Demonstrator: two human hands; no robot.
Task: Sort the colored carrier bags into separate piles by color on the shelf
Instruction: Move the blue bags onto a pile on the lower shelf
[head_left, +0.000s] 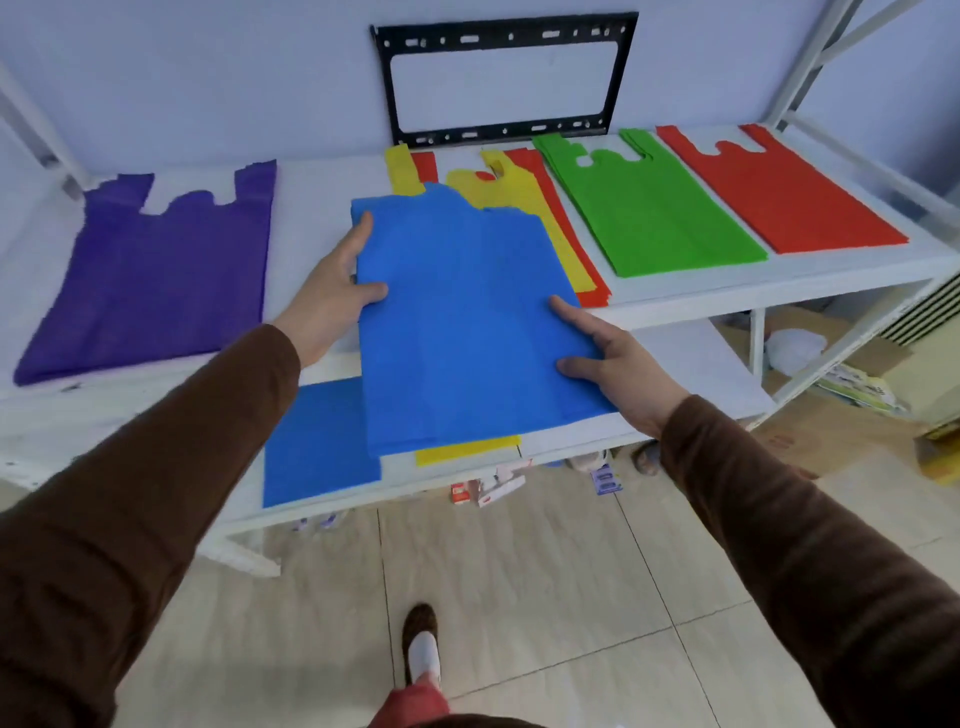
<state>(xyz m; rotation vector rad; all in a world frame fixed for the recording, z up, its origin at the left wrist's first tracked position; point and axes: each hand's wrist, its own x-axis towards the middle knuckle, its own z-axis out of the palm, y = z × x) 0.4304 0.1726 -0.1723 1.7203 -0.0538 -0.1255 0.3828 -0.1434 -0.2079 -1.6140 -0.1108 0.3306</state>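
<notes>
No legible text, label, brand or number is found in the head view. Print on the small packets (487, 491) on the floor below the hands is too blurred to be read.

A single head-worn, wide-angle view looks forward and steeply down from close above the shelf's (727, 301) front edge, facing the back wall (208, 78); floor (519, 597) fills the bottom.

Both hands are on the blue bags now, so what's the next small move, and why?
Probably carry the blue bag stack, held by the left hand and right hand, left and set it on the bare shelf between the purple pile and the mixed yellow and red pile. Green pile and red pile already lie apart; blue has no spot up there.
</notes>
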